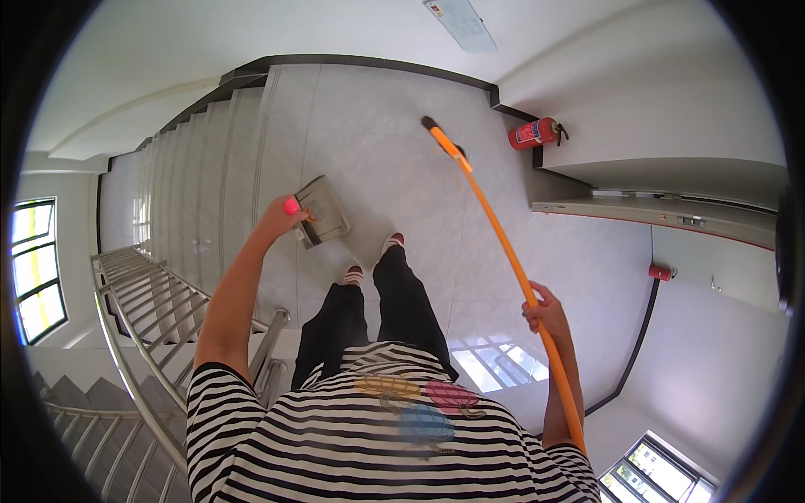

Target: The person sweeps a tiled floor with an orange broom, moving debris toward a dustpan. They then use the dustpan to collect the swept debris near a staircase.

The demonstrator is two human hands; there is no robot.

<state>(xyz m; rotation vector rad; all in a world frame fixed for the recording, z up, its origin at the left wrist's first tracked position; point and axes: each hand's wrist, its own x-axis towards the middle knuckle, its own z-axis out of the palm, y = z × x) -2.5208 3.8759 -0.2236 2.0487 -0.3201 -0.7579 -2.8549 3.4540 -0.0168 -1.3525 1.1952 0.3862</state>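
My left hand (278, 220) is closed around the upright handle of a grey-beige dustpan (333, 211), just below its round pink end (291, 205). Seen from above, the pan is ahead of my left foot, close to the top of the stairs; whether it touches the floor I cannot tell. My right hand (547, 312) grips the orange stick of a broom (496, 226). The stick slants from beside my right arm to the far floor, where the narrow dark-edged broom head (442, 137) is, well apart from the dustpan.
Stairs (201, 159) drop away at the left, beside a metal railing (159, 310). A red fire extinguisher (533, 134) stands by the far right wall, near an open door (654, 214). Another red extinguisher (660, 272) is farther right. Pale tiles (377, 159) cover the landing.
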